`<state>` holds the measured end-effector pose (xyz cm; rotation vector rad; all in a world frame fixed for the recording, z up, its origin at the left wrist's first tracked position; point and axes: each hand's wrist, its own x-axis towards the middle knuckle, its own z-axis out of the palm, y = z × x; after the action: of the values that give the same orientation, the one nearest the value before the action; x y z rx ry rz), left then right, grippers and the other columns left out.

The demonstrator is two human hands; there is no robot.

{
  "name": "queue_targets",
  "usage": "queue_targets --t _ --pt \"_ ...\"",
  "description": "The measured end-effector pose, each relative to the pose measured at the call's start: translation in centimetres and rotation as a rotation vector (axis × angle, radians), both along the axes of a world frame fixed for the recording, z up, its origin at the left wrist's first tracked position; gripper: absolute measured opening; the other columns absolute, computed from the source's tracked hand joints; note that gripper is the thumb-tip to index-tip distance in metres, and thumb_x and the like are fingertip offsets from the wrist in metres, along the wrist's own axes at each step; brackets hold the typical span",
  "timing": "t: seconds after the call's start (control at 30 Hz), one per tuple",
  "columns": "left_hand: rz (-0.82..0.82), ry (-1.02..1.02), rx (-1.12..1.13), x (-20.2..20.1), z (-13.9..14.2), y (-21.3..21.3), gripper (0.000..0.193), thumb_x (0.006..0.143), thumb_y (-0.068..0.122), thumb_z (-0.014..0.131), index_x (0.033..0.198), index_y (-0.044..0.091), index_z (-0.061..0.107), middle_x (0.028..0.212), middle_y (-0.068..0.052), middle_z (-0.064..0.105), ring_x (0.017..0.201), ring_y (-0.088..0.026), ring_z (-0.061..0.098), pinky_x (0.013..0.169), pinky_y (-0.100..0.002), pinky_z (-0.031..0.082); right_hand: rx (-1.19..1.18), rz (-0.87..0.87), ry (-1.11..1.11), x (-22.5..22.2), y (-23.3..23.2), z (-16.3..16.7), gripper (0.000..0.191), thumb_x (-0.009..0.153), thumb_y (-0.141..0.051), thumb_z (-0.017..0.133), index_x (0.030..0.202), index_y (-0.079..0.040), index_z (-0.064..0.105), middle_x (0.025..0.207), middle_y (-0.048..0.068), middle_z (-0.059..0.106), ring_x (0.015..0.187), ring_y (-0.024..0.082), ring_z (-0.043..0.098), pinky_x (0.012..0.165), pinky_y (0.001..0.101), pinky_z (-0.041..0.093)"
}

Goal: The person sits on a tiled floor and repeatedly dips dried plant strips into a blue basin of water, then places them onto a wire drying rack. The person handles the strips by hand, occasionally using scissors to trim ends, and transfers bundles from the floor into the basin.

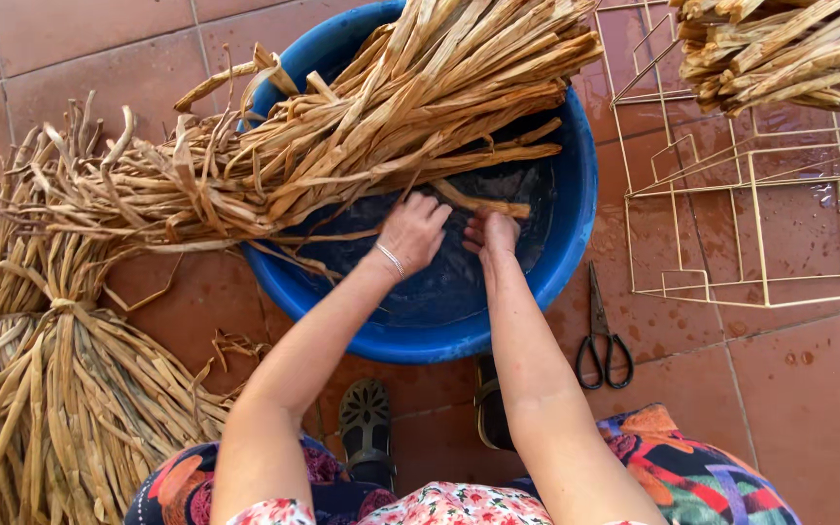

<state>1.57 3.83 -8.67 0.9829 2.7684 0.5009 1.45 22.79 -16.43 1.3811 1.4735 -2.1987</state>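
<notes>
A round blue plastic basin (576,209) with dark water stands on the tiled floor in front of me. A thick bundle of dried tan plant strips (410,107) lies across its rim, its ends dipping into the water. My left hand (410,233) reaches into the basin with fingers bent over the strips, a thin bracelet on the wrist. My right hand (491,233) sits close beside it, fingers closed on a single wet strip (483,204) lying on the water.
A large tied sheaf of dried strips (51,389) lies at the left. Black scissors (603,340) rest on the tiles right of the basin. A gold wire frame (751,204) stands at right, with another bundle (789,49) on top. My sandalled feet (367,423) are below the basin.
</notes>
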Motion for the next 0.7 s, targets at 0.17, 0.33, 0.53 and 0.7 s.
queue_targets --t 0.17,0.33,0.53,0.7 --pt "0.223 0.08 -0.195 4.5 -5.7 0.1 0.076 0.055 0.014 0.077 0.129 0.009 0.061 0.139 -0.015 0.057 0.131 -0.044 0.051 0.101 -0.062 0.041 0.556 0.544 -0.296 2.4 0.5 1.4 0.039 0.09 -0.04 0.065 0.087 -0.002 0.075 0.083 0.017 0.076 0.071 0.033 0.074 0.064 0.0476 0.06" --pt "0.33 -0.179 0.069 5.3 -3.6 0.6 0.023 0.1 0.023 0.065 0.121 0.013 0.064 0.132 -0.01 0.064 0.132 -0.032 0.057 0.113 -0.044 0.048 1.206 0.755 0.198 1.2 2.7 5.7 0.029 0.074 -0.031 0.076 0.091 -0.009 0.085 0.087 0.02 0.076 0.081 0.036 0.071 0.072 0.0453 0.056" --pt "0.237 0.302 0.691 4.9 4.1 4.1 0.047 0.089 0.027 0.072 0.125 -0.001 0.062 0.117 -0.02 0.066 0.109 -0.039 0.06 0.094 -0.049 0.049 0.428 1.129 0.314 -1.0 5.5 17.4 0.021 0.081 -0.017 0.076 0.097 -0.004 0.08 0.083 0.009 0.076 0.072 0.017 0.071 0.064 0.0289 0.059" --pt "0.418 0.102 0.826 5.6 10.0 6.2 0.019 0.101 0.024 0.068 0.111 0.007 0.072 0.096 -0.013 0.075 0.089 -0.03 0.072 0.077 -0.04 0.057 0.571 1.201 0.326 -0.2 6.1 27.0 0.036 0.094 -0.037 0.069 0.116 -0.008 0.073 0.091 0.001 0.075 0.076 0.01 0.07 0.061 0.0284 0.056"
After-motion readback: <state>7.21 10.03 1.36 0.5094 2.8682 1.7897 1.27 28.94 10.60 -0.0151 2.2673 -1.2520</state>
